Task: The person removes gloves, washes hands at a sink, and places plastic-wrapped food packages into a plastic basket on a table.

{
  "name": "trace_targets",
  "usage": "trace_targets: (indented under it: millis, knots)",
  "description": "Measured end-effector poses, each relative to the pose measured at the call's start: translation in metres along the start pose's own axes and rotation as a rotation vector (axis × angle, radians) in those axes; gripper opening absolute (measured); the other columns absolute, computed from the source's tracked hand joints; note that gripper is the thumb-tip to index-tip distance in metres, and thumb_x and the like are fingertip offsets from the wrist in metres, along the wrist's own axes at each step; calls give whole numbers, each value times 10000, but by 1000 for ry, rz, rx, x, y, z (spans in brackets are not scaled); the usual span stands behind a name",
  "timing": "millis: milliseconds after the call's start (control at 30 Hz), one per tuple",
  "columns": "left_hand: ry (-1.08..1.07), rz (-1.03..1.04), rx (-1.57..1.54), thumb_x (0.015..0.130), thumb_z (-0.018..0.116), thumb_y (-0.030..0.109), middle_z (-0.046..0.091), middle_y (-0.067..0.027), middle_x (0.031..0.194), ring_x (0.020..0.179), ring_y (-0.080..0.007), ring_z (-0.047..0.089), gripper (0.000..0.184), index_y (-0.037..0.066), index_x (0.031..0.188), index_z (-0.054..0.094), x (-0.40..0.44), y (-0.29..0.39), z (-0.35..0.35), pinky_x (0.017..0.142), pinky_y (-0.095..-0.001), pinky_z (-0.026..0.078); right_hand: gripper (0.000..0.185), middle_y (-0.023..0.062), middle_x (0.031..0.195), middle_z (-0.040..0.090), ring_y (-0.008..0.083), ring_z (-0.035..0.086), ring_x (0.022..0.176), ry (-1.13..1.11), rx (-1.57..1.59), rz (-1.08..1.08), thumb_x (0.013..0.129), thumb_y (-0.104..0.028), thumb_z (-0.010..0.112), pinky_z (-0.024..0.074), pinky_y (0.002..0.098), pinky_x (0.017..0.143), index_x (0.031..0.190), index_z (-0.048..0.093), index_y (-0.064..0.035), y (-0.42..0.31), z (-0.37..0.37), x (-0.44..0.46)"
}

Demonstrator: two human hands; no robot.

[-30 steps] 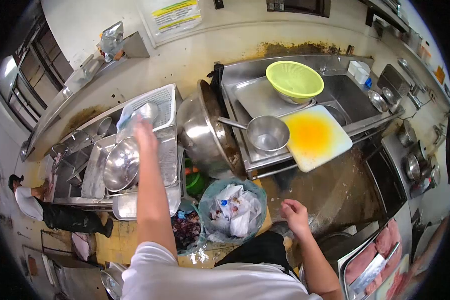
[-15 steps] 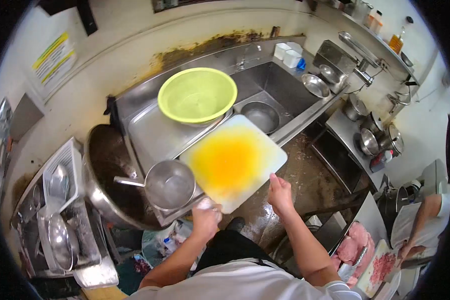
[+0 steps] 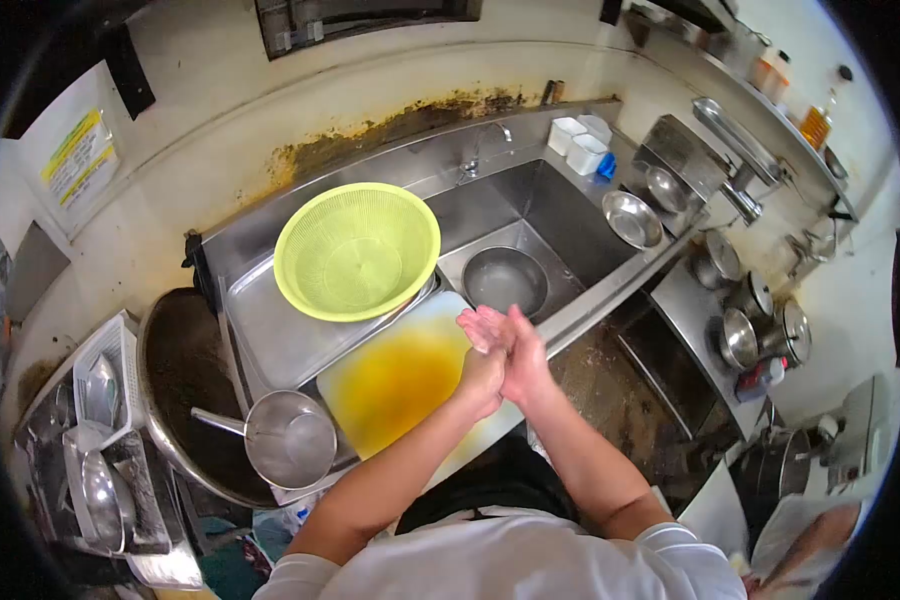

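My left hand and my right hand are pressed together over the near side of the sink. The right hand's fingers are stretched out; most of the left hand's fingers are hidden against it. Below them lies a white cutting board with a large yellow-orange stain, resting over the sink's near edge. No tool or food shows in either hand. Left of the board sits a steel saucepan with a long handle. Behind the board stands a yellow-green plastic colander.
A round metal bowl sits in the steel sink basin, with a tap behind. At left are a large dark wok and a white plastic basket. Several pots stand at right. Another person's arm shows lower right.
Both hands have let go of the cutting board, which they held by its near corners. It now lies by the sink edge, and the hands have come together above it. The view has shifted.
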State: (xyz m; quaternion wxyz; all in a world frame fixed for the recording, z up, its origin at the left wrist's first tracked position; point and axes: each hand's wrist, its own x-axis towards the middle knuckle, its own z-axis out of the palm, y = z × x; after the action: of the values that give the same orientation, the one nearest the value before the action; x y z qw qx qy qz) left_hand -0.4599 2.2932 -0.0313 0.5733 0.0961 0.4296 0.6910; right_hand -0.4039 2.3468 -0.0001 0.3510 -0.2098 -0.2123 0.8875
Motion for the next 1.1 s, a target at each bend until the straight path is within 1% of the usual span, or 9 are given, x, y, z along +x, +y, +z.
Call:
trace_targets:
  millis: [133, 200, 300, 333, 400, 500, 567, 833, 1100]
  knots:
    - [184, 52, 72, 1050, 574, 386, 649, -88, 1233, 954, -198, 638, 482, 46, 1383, 501, 105, -1, 7, 878, -358, 522, 625, 221, 1562, 408, 374, 337, 1482, -93, -846, -232, 1093, -430, 423, 230, 465, 1239, 1553, 321, -18, -14, -30, 53]
    - [195, 59, -144, 1057, 520, 458, 613, -85, 1343, 1052, -222, 632, 547, 69, 1439, 470, 150, 1, 16, 923, -371, 505, 743, 201, 1685, 203, 344, 105, 1578, -266, -1371, -277, 1107, -489, 317, 65, 433, 1264, 1632, 106, -8, -42, -44, 73]
    - [58, 187, -181, 1056, 426, 572, 420, -44, 1599, 1394, -265, 453, 707, 119, 1588, 317, 213, -23, 33, 1131, -414, 369, 749, 205, 1702, 132, 289, 1, 1591, -419, -1435, -403, 1107, -505, 267, -20, 406, 1258, 1633, 83, -5, -62, -132, 187]
    - [30, 166, -218, 1060, 422, 562, 380, -37, 1627, 1448, -266, 392, 710, 122, 1602, 292, 232, -19, 51, 1170, -415, 326, 815, 272, 1615, 332, 390, 250, 1536, -237, -1407, -407, 1083, -578, 283, 160, 444, 1258, 1585, 237, 62, -79, -132, 211]
    - [34, 160, -237, 1075, 412, 521, 334, -49, 1656, 1508, -270, 318, 695, 108, 1614, 265, 250, -23, 83, 1226, -414, 261, 805, 280, 1608, 343, 373, 308, 1516, -196, -1244, -45, 1076, -571, 334, 214, 408, 1239, 1563, 297, 69, -102, -173, 285]
    - [82, 86, -220, 1091, 415, 456, 317, -88, 1660, 1511, -277, 315, 670, 59, 1607, 256, 273, -15, 101, 1245, -414, 242, 686, 184, 1338, 506, 272, 533, 1209, -182, -1206, 67, 1015, -432, 578, 432, 351, 988, 1467, 445, 66, -141, -180, 393]
    - [298, 64, -183, 1085, 471, 362, 468, -173, 1532, 1403, -301, 466, 572, -12, 1509, 384, 294, -21, 100, 1180, -441, 358, 577, 11, 929, 622, 158, 590, 850, -171, -1144, -34, 972, -337, 670, 522, 352, 710, 1408, 514, 8, -135, -183, 453]
    - [648, 59, -19, 1073, 465, 120, 681, -159, 1216, 1104, -250, 667, 287, -22, 1291, 585, 306, -25, 70, 985, -380, 533, 440, 67, 1164, 611, 212, 598, 1039, -154, -720, 248, 898, -143, 690, 561, 407, 774, 1302, 528, -81, -122, -126, 598]
    - [627, 65, 1, 1039, 551, 156, 677, -141, 1168, 1073, -254, 670, 271, -10, 1250, 586, 365, -22, 48, 946, -387, 548, 121, 23, 783, 618, 176, 595, 678, -89, -575, 503, 846, -143, 722, 591, 358, 674, 930, 642, -110, -153, -140, 652]
